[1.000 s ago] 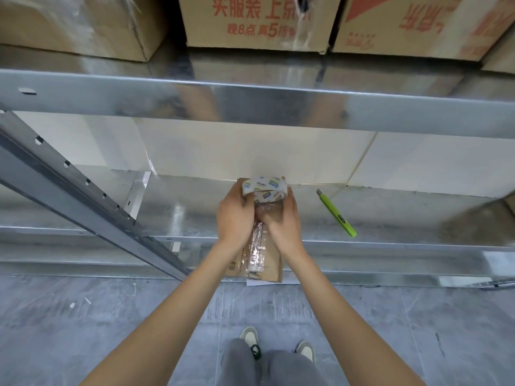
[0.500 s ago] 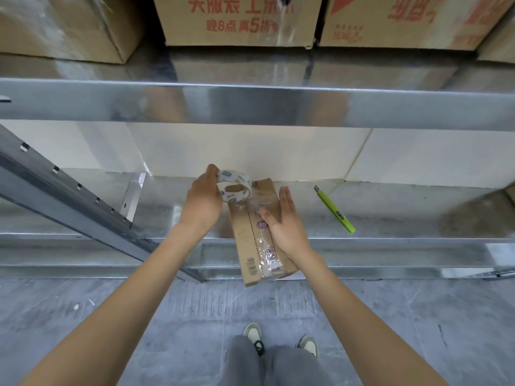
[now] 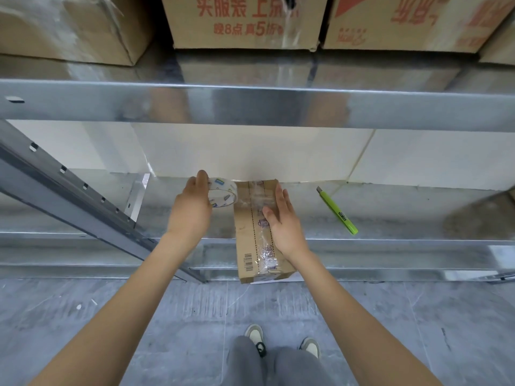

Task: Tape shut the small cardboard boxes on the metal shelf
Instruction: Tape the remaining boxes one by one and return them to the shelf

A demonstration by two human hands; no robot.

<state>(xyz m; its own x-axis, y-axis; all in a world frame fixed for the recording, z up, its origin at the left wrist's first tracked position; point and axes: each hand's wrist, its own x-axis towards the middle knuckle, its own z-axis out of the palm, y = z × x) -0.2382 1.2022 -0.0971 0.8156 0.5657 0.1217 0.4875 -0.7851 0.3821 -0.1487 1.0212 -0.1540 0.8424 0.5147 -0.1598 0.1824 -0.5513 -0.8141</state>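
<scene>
Pressing down the tape strip: the right hand (image 3: pixel 281 218) lies flat, fingers straight, on the small cardboard box (image 3: pixel 257 232), while the left hand (image 3: pixel 192 210) grips the tape roll (image 3: pixel 224 192) just beside the far end. Box on the metal shelf (image 3: pixel 390 218), near end overhanging; long axis pointing away from the person. Next, probably: severing the tape, perhaps with the green cutter (image 3: pixel 337 210).

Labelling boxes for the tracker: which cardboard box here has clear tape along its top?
The small brown cardboard box on the lower metal shelf, under the right hand. The large cardboard boxes on the upper shelf are not being handled.
</scene>
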